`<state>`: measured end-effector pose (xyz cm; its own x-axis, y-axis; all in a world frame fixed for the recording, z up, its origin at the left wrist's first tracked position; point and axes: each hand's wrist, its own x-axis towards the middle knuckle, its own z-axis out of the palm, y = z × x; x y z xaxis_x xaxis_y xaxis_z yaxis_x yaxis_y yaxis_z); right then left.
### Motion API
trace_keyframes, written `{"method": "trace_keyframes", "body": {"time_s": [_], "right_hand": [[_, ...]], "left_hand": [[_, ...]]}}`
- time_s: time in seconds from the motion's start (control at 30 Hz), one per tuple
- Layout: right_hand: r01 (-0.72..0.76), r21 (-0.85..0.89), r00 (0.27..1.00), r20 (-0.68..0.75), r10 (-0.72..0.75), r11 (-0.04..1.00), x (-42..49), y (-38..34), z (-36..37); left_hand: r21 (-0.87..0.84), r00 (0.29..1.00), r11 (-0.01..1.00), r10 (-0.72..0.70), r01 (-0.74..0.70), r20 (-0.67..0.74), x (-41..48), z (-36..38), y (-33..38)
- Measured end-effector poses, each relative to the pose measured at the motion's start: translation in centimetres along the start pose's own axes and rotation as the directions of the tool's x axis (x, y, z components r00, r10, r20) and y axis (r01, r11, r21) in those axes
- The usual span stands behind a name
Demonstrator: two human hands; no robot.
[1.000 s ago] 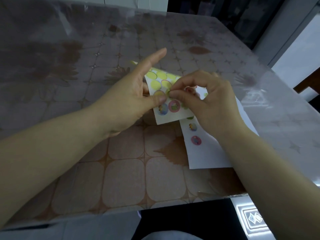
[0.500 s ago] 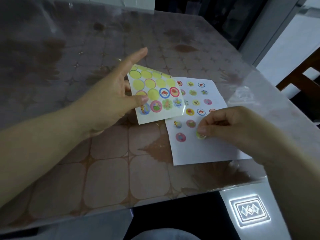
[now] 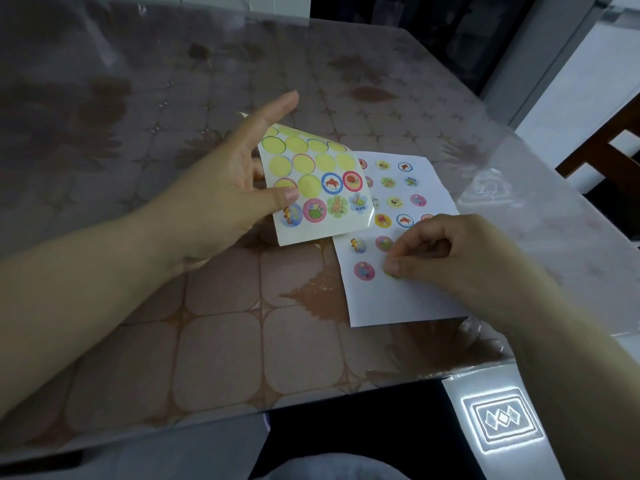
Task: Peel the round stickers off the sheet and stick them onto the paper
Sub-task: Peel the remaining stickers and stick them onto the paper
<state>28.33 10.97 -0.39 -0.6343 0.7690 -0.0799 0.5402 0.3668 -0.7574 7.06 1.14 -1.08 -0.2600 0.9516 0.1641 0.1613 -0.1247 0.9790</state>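
Note:
My left hand [image 3: 225, 188] pinches the sticker sheet [image 3: 313, 188] at its left edge, thumb on top, and holds it tilted above the table. The sheet has yellow empty circles at the top and several colourful round stickers in its lower rows. The white paper [image 3: 408, 296] lies flat to the right, with several stickers stuck on it in rows. My right hand [image 3: 446, 258] rests on the paper with curled fingers, and its thumb and fingertip press a greenish sticker [image 3: 393, 273] onto the paper beside a pink one [image 3: 364, 270].
The table [image 3: 214, 341] has a brown tiled pattern under a clear cover; its front edge runs near my body. A wooden chair [image 3: 602, 147] stands off the right side. The paper's lower part is bare white.
A second ago my right hand was peeling a sticker at the sheet. It then carried the sticker down to the paper, where it now presses it; the left hand kept holding the sheet.

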Motion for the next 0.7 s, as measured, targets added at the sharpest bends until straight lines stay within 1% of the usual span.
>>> {"method": "trace_keyframes", "body": {"time_s": [0.1,0.13,0.2,0.23,0.3,0.33,0.4,0.53,0.6,0.63,0.7], "right_hand": [[0.019,-0.111,0.999,-0.023,-0.022,0.994,0.4,0.1,-0.3],[0.005,-0.159,1.000,-0.019,-0.008,0.987,0.6,0.2,-0.5],[-0.035,-0.226,0.999,0.018,0.040,0.973,1.1,0.2,-0.8],[-0.027,-0.260,0.998,0.043,0.040,0.965,1.2,0.1,-1.0],[0.051,-0.341,0.997,0.064,-0.031,0.939,1.4,-0.3,-1.0],[0.101,-0.335,0.995,0.055,-0.088,0.937,1.5,-0.8,-1.0],[0.161,-0.207,0.987,0.002,-0.164,0.965,1.9,-1.9,-0.5],[0.227,0.049,0.971,-0.087,-0.222,0.973,3.5,-3.6,1.2],[0.257,0.239,0.966,-0.101,-0.240,0.936,4.0,-4.1,2.0],[0.277,0.303,0.960,-0.113,-0.255,0.912,4.1,-4.1,2.3],[0.347,0.374,0.938,-0.146,-0.315,0.860,4.3,-4.0,2.8]], "left_hand": [[-0.005,1.000,1.000,0.004,-0.004,0.014,0.0,0.1,0.1],[-0.013,1.000,1.000,0.004,-0.004,0.019,0.0,0.1,0.1],[-0.021,1.000,1.000,0.003,-0.002,0.027,0.0,0.1,0.2],[-0.029,1.000,1.000,0.001,0.000,0.029,0.0,0.1,0.3],[-0.051,1.000,0.999,-0.005,0.007,0.028,-0.1,0.1,0.3],[-0.063,1.000,0.998,-0.007,0.008,0.027,-0.1,0.0,0.3],[-0.083,1.000,0.997,-0.002,0.004,0.024,-0.1,0.0,0.5],[-0.125,1.000,0.992,0.019,-0.017,0.016,-0.1,0.1,0.8],[-0.157,0.999,0.987,0.033,-0.029,0.022,-0.1,0.1,0.8],[-0.176,0.999,0.984,0.040,-0.035,0.024,-0.1,0.1,0.7],[-0.205,0.999,0.978,0.050,-0.047,0.008,-0.1,0.0,0.5]]}}
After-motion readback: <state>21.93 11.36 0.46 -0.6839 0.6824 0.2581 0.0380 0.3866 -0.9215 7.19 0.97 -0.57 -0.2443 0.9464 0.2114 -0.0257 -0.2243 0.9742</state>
